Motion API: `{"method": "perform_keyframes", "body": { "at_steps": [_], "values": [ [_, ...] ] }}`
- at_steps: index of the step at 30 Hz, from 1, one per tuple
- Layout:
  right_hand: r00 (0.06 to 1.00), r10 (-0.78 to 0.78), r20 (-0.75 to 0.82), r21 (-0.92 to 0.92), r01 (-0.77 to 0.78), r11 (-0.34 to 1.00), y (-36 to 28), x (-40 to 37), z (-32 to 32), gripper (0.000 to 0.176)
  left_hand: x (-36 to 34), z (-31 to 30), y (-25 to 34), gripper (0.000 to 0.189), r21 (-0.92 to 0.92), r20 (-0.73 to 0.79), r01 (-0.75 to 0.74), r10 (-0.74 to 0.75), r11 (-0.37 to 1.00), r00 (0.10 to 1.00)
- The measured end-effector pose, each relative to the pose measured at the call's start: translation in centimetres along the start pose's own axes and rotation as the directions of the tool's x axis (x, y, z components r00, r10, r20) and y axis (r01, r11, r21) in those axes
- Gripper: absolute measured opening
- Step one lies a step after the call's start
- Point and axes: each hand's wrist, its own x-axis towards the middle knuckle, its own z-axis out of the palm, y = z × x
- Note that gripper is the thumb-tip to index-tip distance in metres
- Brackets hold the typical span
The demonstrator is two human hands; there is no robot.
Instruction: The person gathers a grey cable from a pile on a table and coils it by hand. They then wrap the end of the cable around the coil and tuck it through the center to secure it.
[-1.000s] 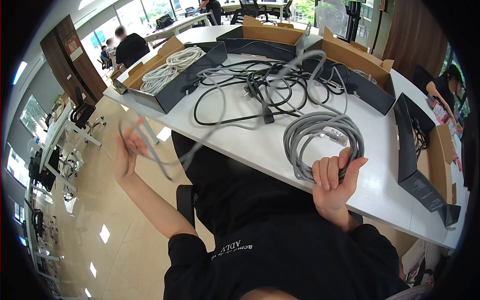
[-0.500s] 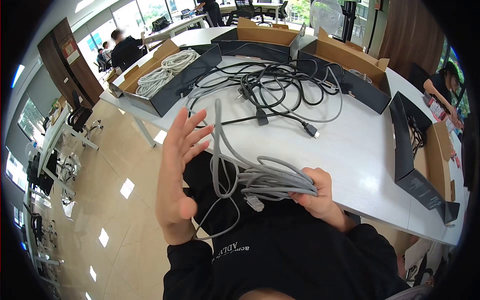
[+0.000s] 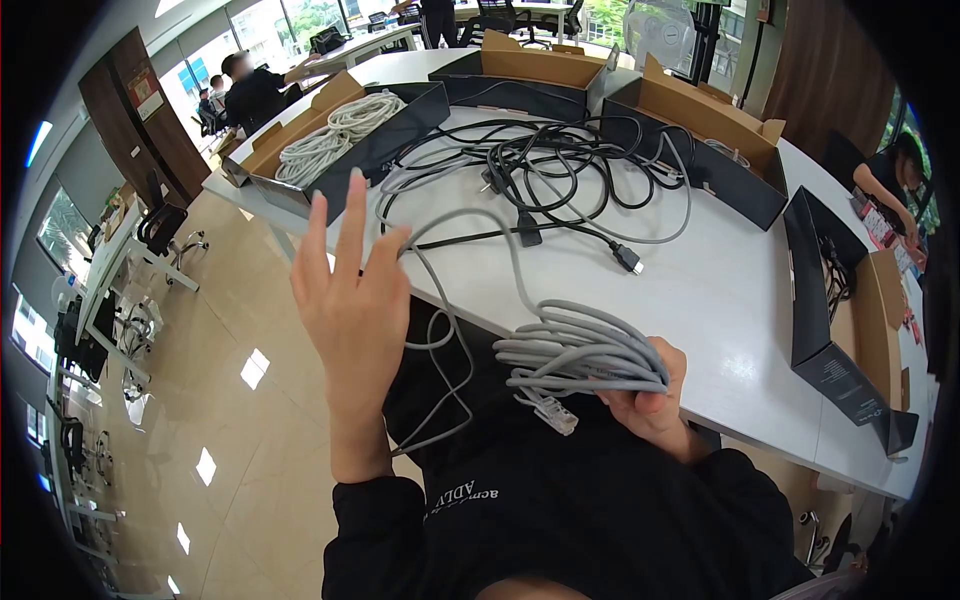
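Observation:
A grey network cable [image 3: 590, 345] is gathered in a coil, with my right hand [image 3: 655, 395] closed around its right end. Its clear plug [image 3: 556, 416] hangs below the coil. A loose length rises from the coil and arches to my left hand [image 3: 355, 290], whose back faces me. Two of its fingers point up and apart, while the bent finger beside them meets the cable; the thumb and palm are hidden. More thin grey cable dangles between my hands, over the table edge. Beyond lies a tangle of black and grey cables [image 3: 560, 165] with a black display plug [image 3: 627, 258].
Open dark boxes ring the white table [image 3: 700, 320]. The left box [image 3: 345, 145] contains light grey cable coils; the right box [image 3: 835, 310] has black cables. Two more boxes stand at the back. A co-worker [image 3: 885, 185] handles items at far right; other people are farther off.
My left hand has turned from palm towards me to back towards me, and the cable loop has swung into an arch. The coil in my right hand has shifted slightly right.

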Motion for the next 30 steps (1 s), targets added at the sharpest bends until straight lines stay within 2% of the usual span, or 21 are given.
{"method": "perform_keyframes", "body": {
  "at_steps": [2, 3, 5, 6, 7, 10, 11, 14, 15, 16, 18, 19, 20, 22, 23, 26, 27, 30],
  "values": [
    [0.998, -0.06, 0.035, -0.056, 0.062, 0.997, 0.1, 0.0, -0.4, 0.046, -0.2, 0.4, 0.4, 0.038, 0.002, 0.144, 0.05, -0.049, 0.999, 0.988],
    [0.99, -0.105, 0.094, -0.061, 0.111, 0.992, 0.1, 0.2, -0.3, 0.046, -0.5, 1.1, 0.8, 0.06, -0.067, 0.213, 0.086, -0.07, 0.994, 0.975],
    [0.958, -0.19, 0.213, -0.062, 0.208, 0.976, 0.3, 1.1, 0.0, 0.046, -0.8, 2.3, 2.0, 0.073, -0.163, 0.052, 0.021, -0.013, 0.986, 0.999],
    [0.946, -0.188, 0.263, -0.054, 0.209, 0.976, 0.4, 1.3, 0.0, 0.045, -0.8, 2.6, 2.5, 0.079, -0.208, -0.032, -0.017, 0.011, 0.978, 0.999],
    [0.932, -0.187, 0.311, -0.046, 0.212, 0.976, 0.4, 1.4, -0.1, 0.043, -0.9, 2.7, 2.8, 0.091, -0.123, -0.073, -0.098, 0.089, 0.988, 0.993],
    [0.879, -0.181, 0.442, -0.023, 0.213, 0.977, 0.2, 2.1, 0.2, 0.039, -1.6, 3.4, 3.6, 0.053, -0.013, -0.332, -0.308, 0.286, 0.951, 0.899],
    [0.855, -0.188, 0.483, -0.019, 0.225, 0.974, 0.1, 2.3, 0.3, 0.039, -1.9, 3.0, 4.2, 0.046, 0.08, -0.283, -0.355, 0.363, 0.931, 0.888],
    [0.808, -0.204, 0.553, -0.002, 0.246, 0.969, 0.0, 2.5, 0.1, 0.04, -1.6, 2.5, 5.2, 0.047, 0.009, -0.114, -0.319, 0.318, 0.948, 0.941],
    [0.806, -0.204, 0.556, -0.005, 0.249, 0.968, -0.1, 2.5, 0.0, 0.04, -1.0, 2.4, 5.2, 0.042, -0.072, -0.063, -0.268, 0.264, 0.961, 0.962],
    [0.803, -0.207, 0.559, -0.009, 0.255, 0.967, -0.1, 2.5, 0.0, 0.04, -0.8, 2.7, 4.7, 0.04, -0.122, -0.043, -0.275, 0.272, 0.954, 0.961],
    [0.905, -0.188, 0.383, 0.027, 0.192, 0.981, -0.2, 2.1, 0.2, 0.042, -0.6, 3.5, 3.4, 0.035, -0.218, -0.007, -0.285, 0.29, 0.933, 0.957],
    [0.942, -0.169, 0.289, 0.051, 0.162, 0.986, -0.1, 1.8, 0.3, 0.043, -0.2, 3.4, 3.3, 0.027, -0.248, -0.059, -0.281, 0.275, 0.927, 0.96],
    [0.979, -0.135, 0.152, 0.055, 0.128, 0.99, -0.1, 1.2, 0.5, 0.043, -0.2, 3.1, 2.9, 0.026, -0.319, -0.018, -0.264, 0.272, 0.911, 0.962],
    [0.991, -0.047, -0.126, 0.074, 0.057, 0.996, -0.2, 0.2, 0.7, 0.044, -0.1, 2.4, 2.2, 0.024, -0.457, 0.069, -0.209, 0.269, 0.864, 0.961],
    [0.991, -0.063, -0.12, 0.087, 0.074, 0.993, -0.1, 0.3, 0.6, 0.043, 0.0, 2.1, 2.2, 0.023, -0.543, 0.029, -0.205, 0.262, 0.815, 0.964],
    [0.989, -0.114, -0.097, 0.128, 0.126, 0.984, 0.2, 1.0, 0.2, 0.042, -0.6, 1.7, 2.0, 0.024, -0.796, 0.226, -0.011, 0.314, 0.605, 0.922],
    [0.983, -0.136, -0.121, 0.11, 0.149, 0.983, 0.4, 0.8, 0.1, 0.043, -0.7, 2.1, 1.9, 0.029, -0.89, 0.218, 0.029, 0.37, 0.454, 0.903],
    [0.985, -0.056, -0.163, 0.13, 0.078, 0.988, 0.0, 0.9, 0.2, 0.047, -1.7, 2.3, 4.4, 0.039, -0.935, 0.346, 0.321, 0.195, 0.148, 0.918]
  ]
}}
